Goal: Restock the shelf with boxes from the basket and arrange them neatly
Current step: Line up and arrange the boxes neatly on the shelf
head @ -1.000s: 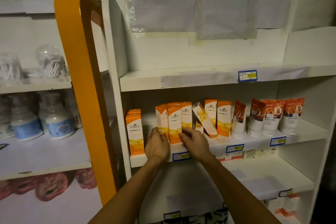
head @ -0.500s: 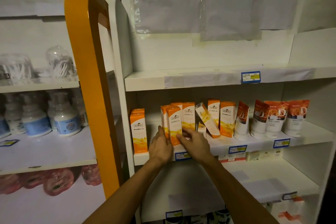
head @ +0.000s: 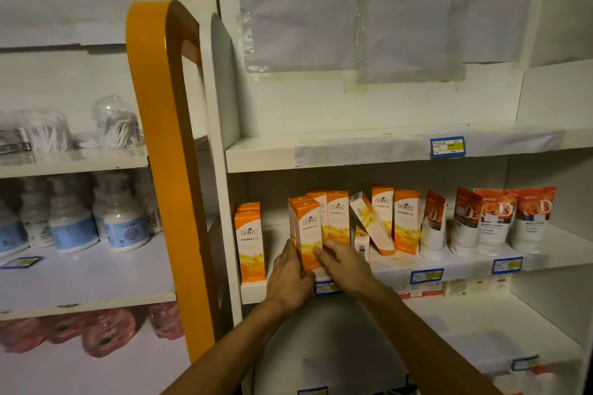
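Both hands are now sitting lower on the front orange box point(head: 307, 234) than a second ago, left hand point(head: 290, 279) and right hand point(head: 345, 266) closing their grip around its base at the shelf point(head: 465, 263) edge. Risk: thin, glossy cardboard cartons are standing close together; a sideways nudge is likely toppling neighbours, as the leaning box point(head: 372, 223) is already showing.

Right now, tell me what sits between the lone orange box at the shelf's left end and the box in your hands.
Nothing: in the head view, only bare white shelf separates the lone box from the held box.
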A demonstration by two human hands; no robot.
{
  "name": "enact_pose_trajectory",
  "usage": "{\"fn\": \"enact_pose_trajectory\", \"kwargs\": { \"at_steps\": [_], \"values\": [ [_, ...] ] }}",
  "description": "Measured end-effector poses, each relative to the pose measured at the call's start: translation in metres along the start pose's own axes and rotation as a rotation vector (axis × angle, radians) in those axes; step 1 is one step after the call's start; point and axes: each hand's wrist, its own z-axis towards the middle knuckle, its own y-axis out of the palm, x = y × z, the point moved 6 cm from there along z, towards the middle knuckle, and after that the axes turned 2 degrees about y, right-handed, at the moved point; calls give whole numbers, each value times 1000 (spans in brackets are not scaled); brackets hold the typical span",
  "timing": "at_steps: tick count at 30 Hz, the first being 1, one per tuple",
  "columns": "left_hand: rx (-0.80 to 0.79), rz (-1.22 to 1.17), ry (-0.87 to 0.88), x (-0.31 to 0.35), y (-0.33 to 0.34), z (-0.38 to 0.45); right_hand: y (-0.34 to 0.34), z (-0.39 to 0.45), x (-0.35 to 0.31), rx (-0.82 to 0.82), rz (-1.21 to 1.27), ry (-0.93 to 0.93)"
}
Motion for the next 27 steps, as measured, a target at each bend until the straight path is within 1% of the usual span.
{"fn": "enact_pose_trajectory", "kwargs": {
  "at_steps": [9,17,21,24,27],
  "values": [
    [32,6,-10,-4,-3,-10,10,-10,-10,18,10,15],
    [-42,14,-11,1,-9,-16,14,-17,-15,27,98,50],
    [-31,42,58,6,-9,-33,15,-20,-14,19,165,78],
    [-24,95,129,11,-15,-47,15,-20,-16,-1,172,79],
    [-21,97,168,14,-25,-58,16,-21,-19,-4,168,79]
  ]
}}
